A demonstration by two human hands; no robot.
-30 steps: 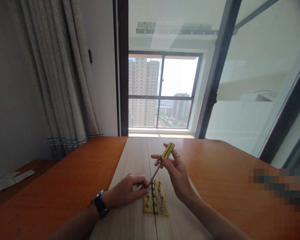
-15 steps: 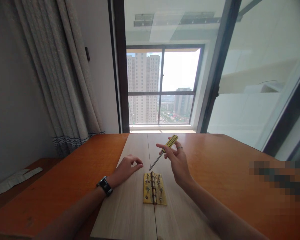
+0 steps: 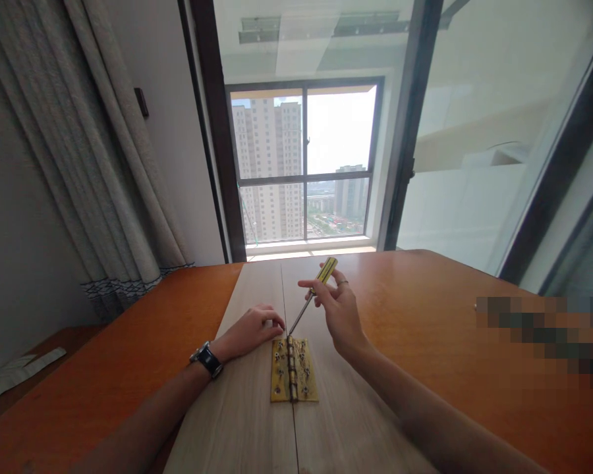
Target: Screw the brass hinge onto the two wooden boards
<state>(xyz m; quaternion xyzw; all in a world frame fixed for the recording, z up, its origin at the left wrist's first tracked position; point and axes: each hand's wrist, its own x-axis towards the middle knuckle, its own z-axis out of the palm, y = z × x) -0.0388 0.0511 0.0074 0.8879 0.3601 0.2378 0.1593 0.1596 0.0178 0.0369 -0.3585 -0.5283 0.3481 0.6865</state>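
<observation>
The orange-brown table (image 3: 439, 329) spreads under both hands, its near side cut off by the frame, and well to the right of the right hand a patch (image 3: 548, 336) is blurred into blocks, so what lies there cannot be made out. Beyond the left hand, to its left, a grey curtain (image 3: 79, 151) runs out of view at the top; the pale boards (image 3: 247, 408) beneath both hands are cut off at the bottom. The right hand (image 3: 343, 316) has its thumb and fingers clamped on the handle of a screwdriver (image 3: 327, 268), partly covering it. The left hand (image 3: 247, 331) has its fingers curled in — whether they pinch anything I cannot tell. Since half a second ago the left fingertips have come closer to the screwdriver's tip. A second ago that tip was over the left half of the hinge (image 3: 293, 370); now it is at the far end of the middle barrel — touching or just short, hard to say. The hinge lies flat across the boards' seam, just nearer the wearer than the left fingertips, its screws (image 3: 277, 356) too small to judge.
</observation>
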